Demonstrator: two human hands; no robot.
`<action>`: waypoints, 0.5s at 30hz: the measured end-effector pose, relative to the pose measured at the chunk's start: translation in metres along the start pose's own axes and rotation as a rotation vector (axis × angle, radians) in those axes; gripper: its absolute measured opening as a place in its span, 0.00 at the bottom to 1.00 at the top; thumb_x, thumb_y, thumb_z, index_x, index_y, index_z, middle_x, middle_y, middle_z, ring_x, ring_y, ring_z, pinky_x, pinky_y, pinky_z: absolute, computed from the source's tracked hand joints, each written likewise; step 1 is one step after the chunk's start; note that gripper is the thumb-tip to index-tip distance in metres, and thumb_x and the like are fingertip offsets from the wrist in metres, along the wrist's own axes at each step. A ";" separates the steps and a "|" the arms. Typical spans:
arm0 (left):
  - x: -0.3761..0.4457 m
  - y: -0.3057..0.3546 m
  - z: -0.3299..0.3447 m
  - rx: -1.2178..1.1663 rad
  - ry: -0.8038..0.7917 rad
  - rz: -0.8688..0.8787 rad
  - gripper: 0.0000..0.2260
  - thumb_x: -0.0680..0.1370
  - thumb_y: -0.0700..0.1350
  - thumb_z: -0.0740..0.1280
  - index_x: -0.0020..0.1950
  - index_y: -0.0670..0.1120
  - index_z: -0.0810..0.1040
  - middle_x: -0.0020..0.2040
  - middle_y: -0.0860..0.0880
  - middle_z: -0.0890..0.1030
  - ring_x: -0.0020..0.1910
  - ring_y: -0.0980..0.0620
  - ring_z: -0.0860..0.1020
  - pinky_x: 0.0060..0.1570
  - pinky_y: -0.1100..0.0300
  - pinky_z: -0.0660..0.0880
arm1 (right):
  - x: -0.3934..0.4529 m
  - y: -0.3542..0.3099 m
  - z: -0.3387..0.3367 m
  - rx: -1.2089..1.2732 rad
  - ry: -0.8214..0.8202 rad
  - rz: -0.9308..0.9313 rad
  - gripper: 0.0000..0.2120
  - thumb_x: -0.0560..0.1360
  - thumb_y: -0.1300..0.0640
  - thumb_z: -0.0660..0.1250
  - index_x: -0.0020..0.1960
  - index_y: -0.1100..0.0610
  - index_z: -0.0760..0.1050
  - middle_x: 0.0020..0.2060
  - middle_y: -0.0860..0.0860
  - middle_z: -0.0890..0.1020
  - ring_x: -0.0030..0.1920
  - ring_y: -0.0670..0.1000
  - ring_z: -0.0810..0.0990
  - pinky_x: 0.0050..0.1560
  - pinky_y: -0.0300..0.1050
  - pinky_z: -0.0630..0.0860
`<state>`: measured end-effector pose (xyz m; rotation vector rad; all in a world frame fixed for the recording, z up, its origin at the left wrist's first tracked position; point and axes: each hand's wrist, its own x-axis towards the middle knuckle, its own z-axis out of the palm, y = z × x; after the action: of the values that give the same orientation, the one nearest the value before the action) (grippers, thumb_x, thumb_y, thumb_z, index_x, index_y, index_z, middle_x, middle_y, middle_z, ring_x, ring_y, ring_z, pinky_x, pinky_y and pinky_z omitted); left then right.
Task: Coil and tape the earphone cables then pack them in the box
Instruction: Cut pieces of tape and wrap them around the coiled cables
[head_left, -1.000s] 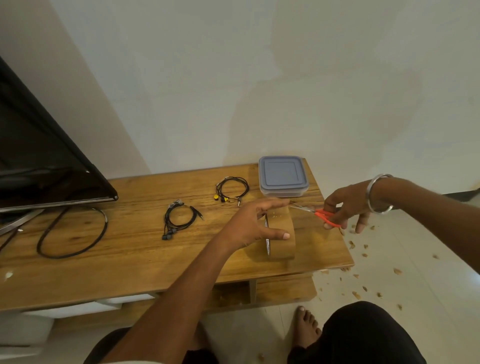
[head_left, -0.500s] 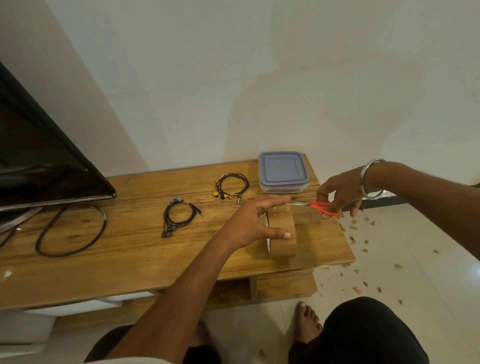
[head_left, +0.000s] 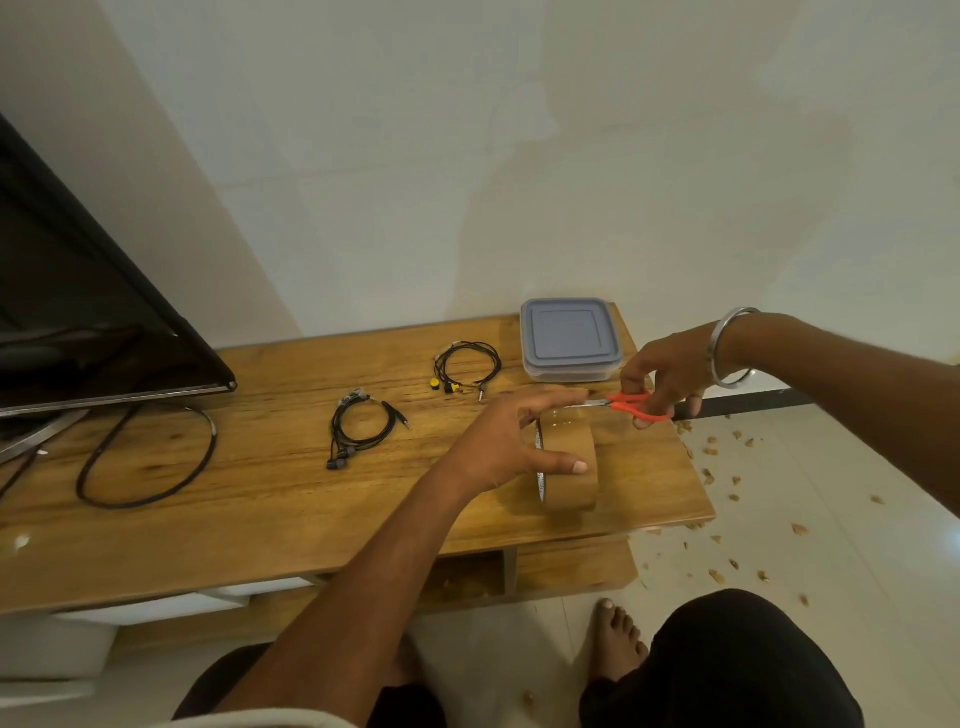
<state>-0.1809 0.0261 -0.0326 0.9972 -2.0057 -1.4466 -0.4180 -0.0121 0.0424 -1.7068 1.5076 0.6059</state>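
Two coiled earphone sets lay on the wooden table, with the rest of the scene spread around them. At the far left stood a dark screen, and a loop of thick black cable lay on the table near it. Right of that loop lay the black earphones, coiled, and further right and farther back the earphones with yellow buds, also coiled. Near the table's right end the left hand held the roll of brown tape, which stood on edge, with the thumb across its near side and the fingers stretched over the top. Behind the roll, at the far right corner, sat the box with its grey lid on. The right hand, a metal bangle on its wrist, gripped the orange-handled scissors, whose blades pointed left and met the tape at the top of the roll. Brown scraps littered the tiled floor to the right.
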 end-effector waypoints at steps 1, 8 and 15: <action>0.000 0.000 0.000 -0.001 -0.001 -0.001 0.32 0.66 0.42 0.80 0.69 0.51 0.75 0.67 0.57 0.76 0.68 0.65 0.70 0.68 0.69 0.65 | 0.001 0.000 0.000 -0.005 0.006 -0.005 0.08 0.71 0.51 0.71 0.46 0.51 0.75 0.42 0.53 0.81 0.40 0.50 0.80 0.50 0.49 0.81; 0.000 -0.001 0.000 0.003 0.001 -0.002 0.33 0.66 0.42 0.80 0.69 0.51 0.75 0.68 0.56 0.75 0.68 0.63 0.70 0.69 0.65 0.65 | 0.004 0.002 0.003 -0.058 0.040 -0.064 0.04 0.73 0.51 0.69 0.44 0.49 0.74 0.39 0.51 0.80 0.35 0.46 0.79 0.43 0.42 0.80; 0.000 0.001 0.001 0.016 -0.004 -0.003 0.33 0.66 0.42 0.80 0.70 0.52 0.74 0.67 0.56 0.76 0.68 0.63 0.71 0.70 0.63 0.66 | 0.008 -0.008 0.005 -0.081 0.056 -0.097 0.07 0.71 0.47 0.70 0.44 0.49 0.75 0.42 0.55 0.81 0.36 0.47 0.79 0.39 0.40 0.79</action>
<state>-0.1822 0.0267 -0.0316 1.0050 -2.0225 -1.4374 -0.4082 -0.0131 0.0357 -1.8613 1.4467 0.5794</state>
